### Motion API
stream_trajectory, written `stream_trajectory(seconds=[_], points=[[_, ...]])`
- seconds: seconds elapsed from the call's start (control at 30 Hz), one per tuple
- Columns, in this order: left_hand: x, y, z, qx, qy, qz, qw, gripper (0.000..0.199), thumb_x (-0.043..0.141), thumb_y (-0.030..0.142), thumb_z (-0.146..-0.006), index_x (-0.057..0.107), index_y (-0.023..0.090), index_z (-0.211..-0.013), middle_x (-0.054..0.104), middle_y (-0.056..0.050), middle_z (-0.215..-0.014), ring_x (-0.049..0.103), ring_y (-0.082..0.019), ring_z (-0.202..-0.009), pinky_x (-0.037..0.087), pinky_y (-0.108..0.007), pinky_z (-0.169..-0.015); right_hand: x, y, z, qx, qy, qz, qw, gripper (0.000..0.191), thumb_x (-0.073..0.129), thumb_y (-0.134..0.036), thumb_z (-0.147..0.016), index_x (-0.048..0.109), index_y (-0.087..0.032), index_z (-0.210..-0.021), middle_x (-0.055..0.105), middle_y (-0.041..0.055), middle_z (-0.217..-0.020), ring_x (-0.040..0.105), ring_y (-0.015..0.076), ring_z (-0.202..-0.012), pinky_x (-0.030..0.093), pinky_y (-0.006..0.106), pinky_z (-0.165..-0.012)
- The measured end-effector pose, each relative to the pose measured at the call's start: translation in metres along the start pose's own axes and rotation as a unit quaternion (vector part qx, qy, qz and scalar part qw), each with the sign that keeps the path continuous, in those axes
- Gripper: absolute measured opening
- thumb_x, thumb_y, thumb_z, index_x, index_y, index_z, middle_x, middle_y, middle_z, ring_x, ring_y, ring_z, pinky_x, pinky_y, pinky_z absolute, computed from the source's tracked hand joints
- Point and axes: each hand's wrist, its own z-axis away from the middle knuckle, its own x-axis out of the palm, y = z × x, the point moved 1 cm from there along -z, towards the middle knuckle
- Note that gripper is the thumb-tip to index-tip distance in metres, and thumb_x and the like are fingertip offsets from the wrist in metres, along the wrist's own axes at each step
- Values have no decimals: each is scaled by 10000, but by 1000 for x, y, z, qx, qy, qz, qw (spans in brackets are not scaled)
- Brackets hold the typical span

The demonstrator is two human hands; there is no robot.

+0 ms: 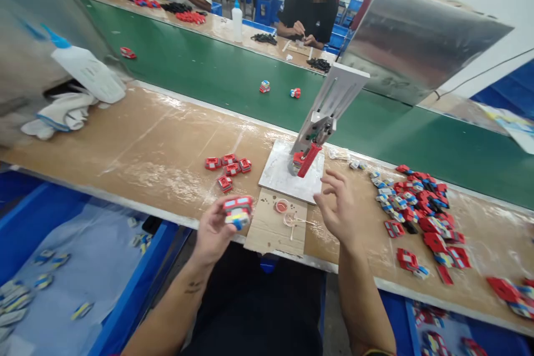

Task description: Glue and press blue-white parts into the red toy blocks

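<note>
My left hand (pixel 214 231) is closed around a small toy car (pixel 238 211) with red, white, yellow and blue parts, held above the near table edge. My right hand (pixel 339 207) is raised with its fingers apart and nothing in it, just right of a metal hand press (pixel 319 117). The press has a red handle (pixel 309 160) and stands on a pale base plate (pixel 277 169). Under its head sits a red part, partly hidden by the handle. A piece of cardboard (pixel 271 231) between my hands carries two small dishes, one with red liquid (pixel 281 206), and cotton swabs.
Several red car shells (pixel 229 164) lie left of the press. A large pile of red and white-blue parts (pixel 413 194) covers the right side. Beyond runs a green conveyor (pixel 187 50) carrying a few toy cars (pixel 265 86). Blue bins (pixel 120 295) stand below. A bottle (pixel 89 72) and gloves (pixel 62 114) lie left.
</note>
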Motion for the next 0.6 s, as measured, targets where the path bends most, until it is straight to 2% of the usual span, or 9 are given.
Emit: stream_trajectory(seconds=[0.07,0.13,0.2,0.3,0.37,0.43,0.5,0.6], points=[[-13,1,-8,-11,9,-5,1000,642,941,591,-747,727,191,-1201,836,-181,-1159,839,-302,-1021,683,-364,-899,-1,15,-13,20,-40,10,999,291,710,-391,-986,682,-263,-1247,644,160,-1388,655,298,-1277,639,380,-782],[-20,0,-13,-24,-14,-16,999,651,957,576,-730,736,185,-1202,802,-209,-1257,825,-326,-1084,679,-382,-917,2,21,-23,27,-104,-19,994,299,703,-397,-989,680,-264,-1256,643,153,-1418,658,283,-1272,637,363,-782],[-21,-4,-18,-27,-49,-26,998,632,964,539,-737,750,180,-1210,731,-234,-1398,795,-343,-1171,669,-381,-941,6,21,-30,24,-155,-61,986,280,680,-419,-1008,691,-269,-1244,671,133,-1372,672,265,-1234,634,352,-790],[-14,-10,-37,-26,-128,-37,991,570,957,495,-761,775,198,-1212,607,-227,-1563,758,-358,-1244,656,-391,-982,9,17,-38,23,-204,-115,972,282,663,-481,-1020,715,-279,-1211,694,106,-1247,700,226,-1078,631,347,-790],[-5,-14,-62,-38,-202,-52,977,531,953,468,-771,786,228,-1214,486,-205,-1679,739,-369,-1275,655,-406,-989,9,15,-42,30,-215,-131,967,306,679,-516,-1008,729,-287,-1205,688,93,-1190,694,210,-1002,625,343,-776],[8,-20,-96,-53,-282,-83,954,508,946,454,-777,786,258,-1218,370,-172,-1759,696,-382,-1343,651,-427,-1006,7,13,-44,39,-215,-141,966,329,703,-526,-992,735,-290,-1220,686,87,-1157,689,213,-1003,619,338,-765],[23,-27,-133,-57,-359,-116,924,478,942,442,-776,794,260,-1192,383,-162,-1755,662,-384,-1391,626,-466,-1062,4,9,-43,43,-209,-152,965,322,721,-507,-988,741,-293,-1228,697,85,-1149,692,218,-1021,614,335,-768],[42,-39,-177,-28,-426,-136,894,418,956,382,-743,814,253,-1115,507,-149,-1678,659,-367,-1394,597,-494,-1110,-3,-2,-37,37,-192,-175,965,280,729,-450,-997,745,-311,-1239,729,71,-1123,698,202,-977,604,334,-777]])
